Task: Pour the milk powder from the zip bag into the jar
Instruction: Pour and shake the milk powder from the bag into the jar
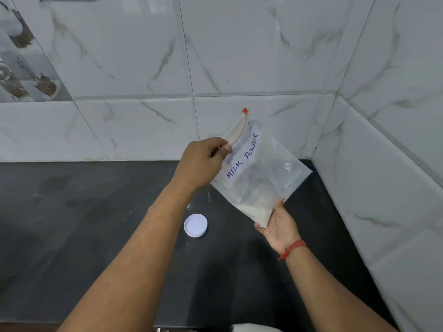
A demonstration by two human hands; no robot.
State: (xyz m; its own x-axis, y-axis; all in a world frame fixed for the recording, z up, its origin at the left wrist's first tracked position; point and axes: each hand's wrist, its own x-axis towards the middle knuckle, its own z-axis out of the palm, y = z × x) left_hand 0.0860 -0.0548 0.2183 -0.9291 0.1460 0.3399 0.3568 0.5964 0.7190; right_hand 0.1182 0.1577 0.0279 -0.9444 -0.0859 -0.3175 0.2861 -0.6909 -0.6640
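Note:
A clear zip bag [261,168] labelled "MILK POWDER" hangs tilted above the dark counter, with an orange zip strip and slider at its top. A little white powder lies in its lowest corner. My left hand [203,161] pinches the bag's zip edge at the upper left. My right hand [279,224] holds the bag's bottom corner from below, palm up, thumb against the plastic. A white round lid [195,225] lies upside down on the counter under my left forearm. The jar is hidden; a small pale edge shows beside my left forearm.
The dark stone counter [72,224] runs into a corner of white marble-look wall tiles [239,56] at the back and right. A white object [254,328] shows partly at the bottom edge of the view.

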